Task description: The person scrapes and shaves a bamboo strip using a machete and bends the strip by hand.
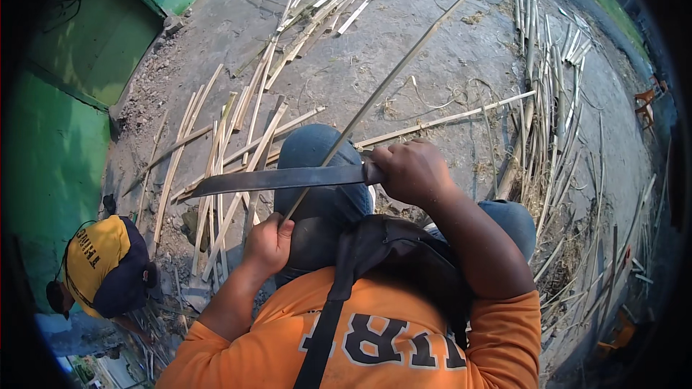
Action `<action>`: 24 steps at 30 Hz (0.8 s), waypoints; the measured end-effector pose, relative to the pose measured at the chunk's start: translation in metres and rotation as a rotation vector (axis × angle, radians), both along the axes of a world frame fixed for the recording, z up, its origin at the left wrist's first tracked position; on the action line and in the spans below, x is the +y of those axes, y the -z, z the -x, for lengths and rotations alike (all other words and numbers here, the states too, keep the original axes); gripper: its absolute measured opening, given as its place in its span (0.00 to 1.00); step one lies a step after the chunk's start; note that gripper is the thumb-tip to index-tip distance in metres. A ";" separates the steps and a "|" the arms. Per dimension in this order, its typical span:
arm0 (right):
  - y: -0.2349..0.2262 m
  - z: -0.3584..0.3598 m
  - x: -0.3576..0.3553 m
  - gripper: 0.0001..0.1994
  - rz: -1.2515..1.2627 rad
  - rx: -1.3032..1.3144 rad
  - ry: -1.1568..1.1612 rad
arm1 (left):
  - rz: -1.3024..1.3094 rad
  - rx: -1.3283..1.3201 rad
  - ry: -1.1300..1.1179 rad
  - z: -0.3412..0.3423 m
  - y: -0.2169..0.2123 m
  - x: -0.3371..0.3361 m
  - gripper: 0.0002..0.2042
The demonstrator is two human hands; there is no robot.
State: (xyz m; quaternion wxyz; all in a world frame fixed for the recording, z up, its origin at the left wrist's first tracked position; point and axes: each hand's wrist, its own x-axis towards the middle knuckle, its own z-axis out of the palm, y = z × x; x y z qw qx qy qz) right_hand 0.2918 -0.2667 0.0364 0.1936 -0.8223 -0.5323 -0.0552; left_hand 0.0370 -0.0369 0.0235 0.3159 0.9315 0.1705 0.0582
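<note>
In the head view, the left hand [268, 246] closes around the near end of a long thin strip [391, 78], its fingers curled in and its thumb lying against the strip; that hold probably steadies the near end while the far end reaches up and away over the ground [223, 29]; the strip slants upward to the right, passing over the bent left knee [306, 145], which looks well placed to prop it, though whether cloth and strip touch I cannot tell.

The right hand [414, 171] wraps the handle of a long dark knife [281, 179], its fingers folded together into a fist; such a full grip likely keeps so long a blade from twisting; the blade points left, crossing in front of the strip just above the left hand; whether it touches the strip is unclear, but the crossing sits close to the gripped end, presumably where the strip is best controlled.

Loose pale strips [263, 86] lie scattered ahead and to the left, and a longer heap [530, 122] runs along the right; lying apart to either side, they seem placed to leave the knees room; at lower left a co-worker in a yellow top [94, 266] bends low.
</note>
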 end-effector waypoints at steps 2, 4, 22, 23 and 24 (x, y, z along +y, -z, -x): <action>-0.001 -0.019 -0.009 0.08 -0.013 0.085 0.229 | -0.006 0.016 -0.010 0.001 -0.002 0.001 0.20; -0.004 -0.033 -0.016 0.09 -0.055 0.123 0.387 | -0.010 0.023 -0.017 0.000 -0.004 -0.001 0.20; 0.017 -0.035 -0.011 0.10 -0.035 0.109 0.258 | 0.057 0.068 -0.018 -0.002 -0.001 0.009 0.21; 0.015 -0.031 -0.009 0.12 -0.055 0.109 0.231 | 0.058 0.060 -0.017 0.000 0.003 0.011 0.22; 0.013 -0.026 -0.008 0.13 -0.072 0.111 0.204 | 0.062 0.055 -0.015 0.001 0.004 0.010 0.22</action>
